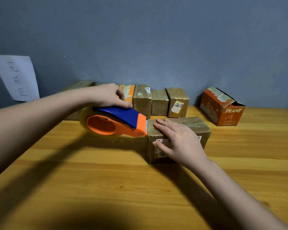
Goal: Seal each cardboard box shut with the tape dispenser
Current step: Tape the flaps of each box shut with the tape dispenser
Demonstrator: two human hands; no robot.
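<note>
head view. tape dispenser (116,122), blue handle + orange body, clear roll at the rear, sits at the left end of the near box (178,138), toothed blade touching the box's top-left edge. left hand (109,96) comes over the top of the handle, fingers curled on it – clamped on the dispenser. right hand (176,140) lies flat on the box, fingers straight across the top, thumb down the front face over a white label; pressing, not gripping. box sits mid-table on the wooden table (106,180), well clear of the back row.

handling, my read: box is small corrugated, prob light, so it'll slide or tip under the dispenser's drag unless pinned from above – flat palm on top is the right hold. its skin looks glossy w/ tape already, so likely slick under the hand. cardboard gives if leaned on hard. dispenser is stiff plastic, take it by the blue handle only; blade teeth are sharp, keep fingers off that end. tape itself thin, sticky, clings to itself if slack.

counts: 1 dispenser. boxes – 1 under the hands, 1 orange "pramy" box (222,107) to the right w/ flap ragged and partly lifted, row along the wall (158,102) showing approx 5 more (some hidden behind the left arm, can't be sure). 1 sheet of paper (17,77) on the wall at left, handwriting unreadable.
</note>
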